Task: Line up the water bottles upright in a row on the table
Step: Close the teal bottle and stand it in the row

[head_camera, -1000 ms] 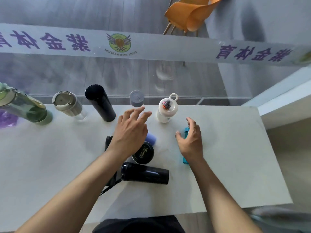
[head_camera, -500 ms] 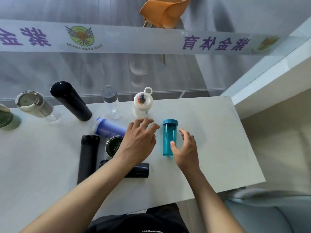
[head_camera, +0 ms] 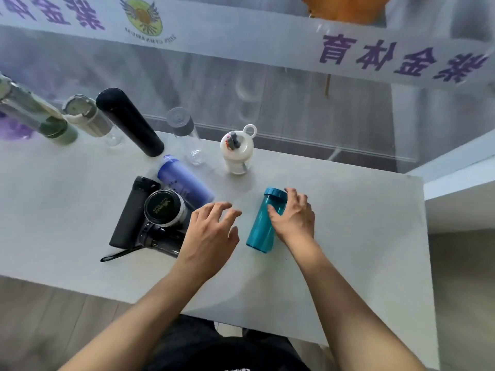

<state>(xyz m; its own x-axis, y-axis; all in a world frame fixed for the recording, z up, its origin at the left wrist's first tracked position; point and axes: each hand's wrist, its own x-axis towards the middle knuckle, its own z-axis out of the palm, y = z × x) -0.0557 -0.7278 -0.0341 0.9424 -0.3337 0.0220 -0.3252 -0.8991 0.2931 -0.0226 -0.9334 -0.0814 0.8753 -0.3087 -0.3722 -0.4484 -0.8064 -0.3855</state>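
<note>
The right hand (head_camera: 293, 218) wraps the upper part of the teal bottle (head_camera: 261, 223), thumb on its near face and fingers curled round its 3 o'clock side just under the teal cap, so it is gripping that bottle; the bottle stands on the white table (head_camera: 348, 236) right of centre, its base on the surface and its cap leaning toward 12 o'clock in this wide view. The left hand (head_camera: 211, 234) hovers at the bottle's 9 o'clock, close beside it but apart from it, palm down with fingers spread and loose, holding nothing. At 9 o'clock from that hand lies a huddle of unsorted bottles: a purple bottle (head_camera: 184, 179) on its side, a matte black flask (head_camera: 132, 212) lying flat, a steel-rimmed black lid (head_camera: 163, 207) facing up, and a dark bottle (head_camera: 163, 238) lying under it with a strap trailing toward 8 o'clock. Along the far edge, from 10 o'clock toward 12, stands the row: a green bottle (head_camera: 40, 116), a beige-lidded clear bottle (head_camera: 88, 116), a tall black flask (head_camera: 128, 120), a clear bottle with grey cap (head_camera: 186, 136), and a white bottle with a loop lid (head_camera: 237, 152). The teal bottle sits well apart from this row, at the white bottle's 5 o'clock. Behind the table runs a glass panel with a banner (head_camera: 267, 41) of purple lettering
</note>
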